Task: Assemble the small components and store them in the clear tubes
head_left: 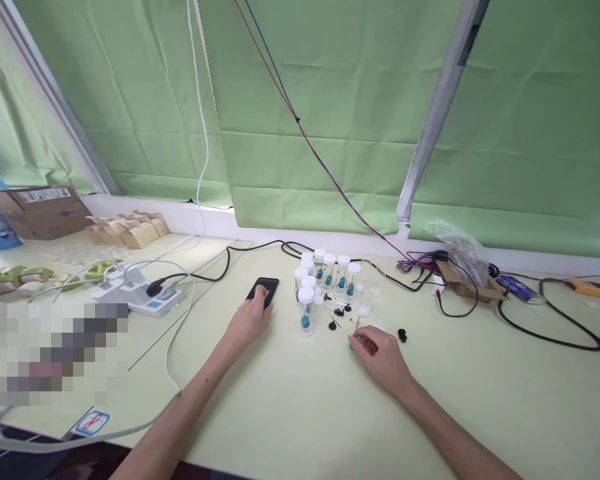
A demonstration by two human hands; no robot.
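Observation:
My left hand (253, 315) lies over the lower part of a black smartphone (271, 288), its fingers curled onto it. The phone rests on the table. To the right, my right hand (380, 350) is closed in a pinch on a small green piece (351, 345), mostly hidden by the fingertips. Between the hands stand several clear tubes with white caps (307, 313), each with a blue-green piece inside. Small black parts (339, 312), thin pins and a loose white cap (363, 311) lie between the tubes and my right hand.
A white power strip (153, 300) with plugs and cables sits at left. Cartons (130, 229) and a cardboard box (40, 210) stand behind it. At right are an open box (467, 283) with a plastic bag, black cables and two black pieces (403, 335).

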